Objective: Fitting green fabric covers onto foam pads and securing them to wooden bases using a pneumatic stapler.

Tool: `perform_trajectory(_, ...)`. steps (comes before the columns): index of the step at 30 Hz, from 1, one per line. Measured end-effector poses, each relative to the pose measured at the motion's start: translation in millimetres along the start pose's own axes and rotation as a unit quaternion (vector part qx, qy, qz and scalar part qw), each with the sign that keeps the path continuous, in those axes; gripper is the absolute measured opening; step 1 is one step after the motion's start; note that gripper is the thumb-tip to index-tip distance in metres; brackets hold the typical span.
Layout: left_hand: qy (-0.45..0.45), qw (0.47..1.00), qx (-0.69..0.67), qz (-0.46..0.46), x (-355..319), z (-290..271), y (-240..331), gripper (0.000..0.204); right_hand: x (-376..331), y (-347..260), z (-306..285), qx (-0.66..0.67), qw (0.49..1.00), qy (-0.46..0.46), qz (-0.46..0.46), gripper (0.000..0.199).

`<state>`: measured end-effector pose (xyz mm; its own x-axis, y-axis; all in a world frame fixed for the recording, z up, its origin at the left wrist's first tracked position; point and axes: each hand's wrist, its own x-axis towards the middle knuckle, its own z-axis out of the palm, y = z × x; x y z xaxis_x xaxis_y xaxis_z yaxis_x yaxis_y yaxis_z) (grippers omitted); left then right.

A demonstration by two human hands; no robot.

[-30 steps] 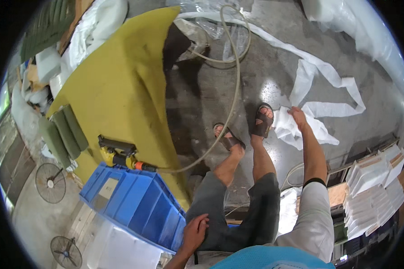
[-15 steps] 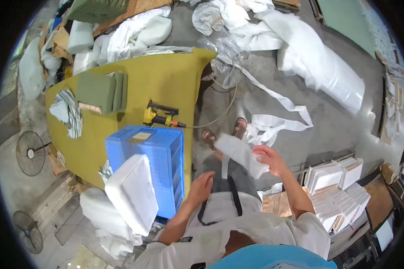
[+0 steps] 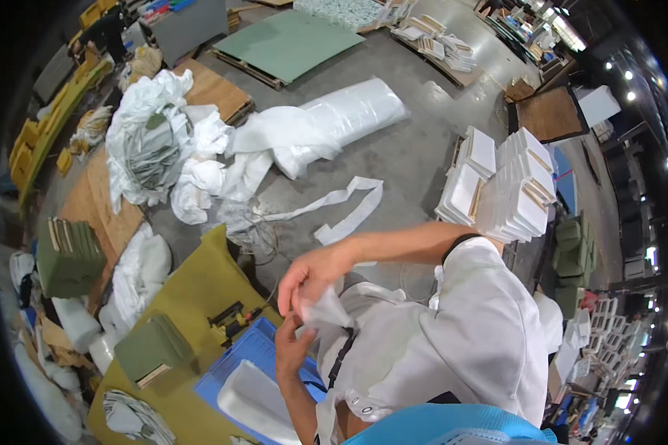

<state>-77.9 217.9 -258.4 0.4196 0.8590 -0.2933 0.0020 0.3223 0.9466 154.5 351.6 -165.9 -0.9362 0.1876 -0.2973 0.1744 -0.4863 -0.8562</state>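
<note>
My right hand [image 3: 313,274] and my left hand [image 3: 292,345] meet in front of my chest, both gripping a small piece of white fabric [image 3: 325,309]. The right hand pinches it from above, while the left holds it from below. Under my hands lies a blue plastic crate [image 3: 234,363] with a white pad [image 3: 254,399] inside. A yellow and black power tool [image 3: 231,319] rests on the olive-yellow table [image 3: 193,289] beside the crate.
A long white fabric strip [image 3: 349,208] lies on the concrete floor, beyond it a large white roll [image 3: 341,119] and heaps of white fabric [image 3: 163,141]. Stacks of white panels [image 3: 505,189] stand to the right. Green cushions [image 3: 152,347] lie on the table.
My view has swung round and the floor scene has shifted. The right hand has brought the white fabric up from the floor to my chest, and the left hand has joined it.
</note>
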Motion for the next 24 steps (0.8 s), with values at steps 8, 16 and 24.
perform_trajectory(8, 0.299, 0.928, 0.222, 0.008, -84.3, -26.6, 57.3, 0.019, 21.7, -50.9, 21.2, -0.326, 0.943, 0.051, -0.046, 0.039)
perform_trajectory(16, 0.221, 0.903, 0.368, 0.002, -159.6, -36.1, 91.7, 0.032, 69.1, -95.3, 22.8, -0.525, 0.843, -0.106, -0.043, 0.038)
perform_trajectory(24, 0.406, 0.895, 0.183, 0.031, -222.1, -97.4, 36.3, 0.018, 109.0, -128.4, 0.4, -0.495, 0.853, -0.132, -0.098, 0.038)
